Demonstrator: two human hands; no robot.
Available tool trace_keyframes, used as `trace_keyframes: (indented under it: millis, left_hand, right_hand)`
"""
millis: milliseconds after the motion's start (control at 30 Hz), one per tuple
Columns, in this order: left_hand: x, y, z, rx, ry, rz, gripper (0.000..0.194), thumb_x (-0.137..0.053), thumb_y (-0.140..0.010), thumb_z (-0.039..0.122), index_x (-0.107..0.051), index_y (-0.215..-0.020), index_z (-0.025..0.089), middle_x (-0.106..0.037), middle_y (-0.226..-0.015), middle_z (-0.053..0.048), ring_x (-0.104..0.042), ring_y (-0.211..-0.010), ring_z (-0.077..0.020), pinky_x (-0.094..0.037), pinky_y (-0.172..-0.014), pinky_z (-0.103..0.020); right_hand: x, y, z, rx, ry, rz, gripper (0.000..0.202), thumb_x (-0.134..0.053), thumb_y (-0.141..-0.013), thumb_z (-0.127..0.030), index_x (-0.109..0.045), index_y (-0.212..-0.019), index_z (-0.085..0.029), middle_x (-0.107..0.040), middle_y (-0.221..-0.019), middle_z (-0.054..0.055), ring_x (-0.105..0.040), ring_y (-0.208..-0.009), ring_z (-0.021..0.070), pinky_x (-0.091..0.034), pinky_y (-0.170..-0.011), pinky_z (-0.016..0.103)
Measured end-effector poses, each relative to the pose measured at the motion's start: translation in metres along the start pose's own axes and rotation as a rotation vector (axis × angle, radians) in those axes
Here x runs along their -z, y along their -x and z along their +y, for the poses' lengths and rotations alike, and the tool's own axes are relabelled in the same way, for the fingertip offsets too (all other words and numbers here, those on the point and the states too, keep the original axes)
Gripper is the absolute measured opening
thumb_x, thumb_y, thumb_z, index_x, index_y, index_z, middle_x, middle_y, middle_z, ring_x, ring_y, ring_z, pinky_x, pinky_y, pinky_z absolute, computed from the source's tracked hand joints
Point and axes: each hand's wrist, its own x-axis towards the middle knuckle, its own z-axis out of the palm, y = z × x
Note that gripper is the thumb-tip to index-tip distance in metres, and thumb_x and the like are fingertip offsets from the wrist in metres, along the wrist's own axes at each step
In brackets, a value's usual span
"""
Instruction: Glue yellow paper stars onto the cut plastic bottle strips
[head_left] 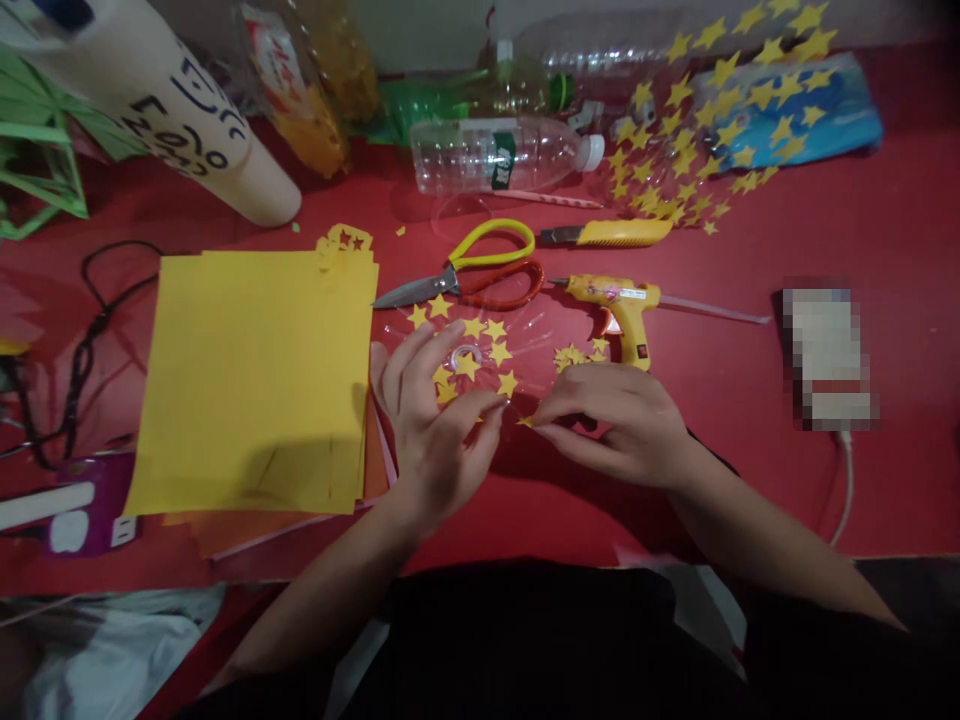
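On the table in the head view lies a clear plastic piece (536, 348) with splayed strips and a round ring at its centre, dotted with yellow paper stars (499, 353). My left hand (439, 435) rests over its near left part, thumb and forefinger pinched at a strip's edge. A small yellow star (526, 422) sits between the fingertips of my right hand (626, 420), just right of that strip. Behind my right hand is a small pile of loose stars (574, 356). A yellow glue gun (611, 292) with a glue stick in its back lies beyond them.
Yellow-and-red-handled scissors (457, 275) and a yellow cutter knife (607, 234) lie behind the plastic. Yellow paper sheets (255, 380) are stacked left. A clear bottle (502, 153), a star-covered plastic piece (682, 150) and a tumbler (195, 120) stand or lie at the back. A blurred-out corded device (829, 360) is right.
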Motion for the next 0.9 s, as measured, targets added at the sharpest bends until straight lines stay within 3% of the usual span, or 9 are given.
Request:
trace_keyframes:
  millis: [267, 500, 900]
  left_hand:
    - [-0.0059, 0.0014, -0.0056, -0.074, 0.068, 0.024, 0.016, -0.065, -0.073, 0.009, -0.061, -0.075, 0.025, -0.052, -0.135, 0.003, -0.045, -0.13, -0.027, -0.026, -0.113, -0.058]
    - [-0.0069, 0.005, -0.0082, -0.097, -0.035, 0.029, 0.014, -0.062, -0.074, 0.017, -0.06, -0.079, 0.029, -0.055, -0.13, 0.004, -0.048, -0.127, -0.0254, -0.03, -0.112, -0.057]
    - [-0.0053, 0.0058, -0.0064, -0.116, 0.068, 0.024, 0.026, -0.063, -0.069, 0.009, -0.06, -0.083, 0.03, -0.055, -0.132, 0.002, -0.048, -0.125, -0.0267, -0.026, -0.112, -0.058]
  right_hand:
    - [-0.0073, 0.0023, 0.0048, 0.028, 0.134, -0.038, 0.015, -0.051, -0.092, -0.019, -0.059, -0.079, -0.018, -0.058, -0.063, -0.003, -0.049, -0.055, 0.0079, -0.037, -0.054, 0.021]
    - [-0.0082, 0.0022, 0.0057, 0.088, 0.227, -0.023, 0.014, -0.051, -0.091, -0.016, -0.058, -0.079, -0.018, -0.056, -0.062, -0.003, -0.047, -0.054, 0.0086, -0.035, -0.054, 0.022]
    - [-0.0108, 0.0027, 0.005, 0.111, 0.307, 0.034, 0.013, -0.052, -0.087, -0.011, -0.057, -0.077, -0.019, -0.057, -0.061, -0.003, -0.047, -0.054, 0.0096, -0.036, -0.053, 0.024]
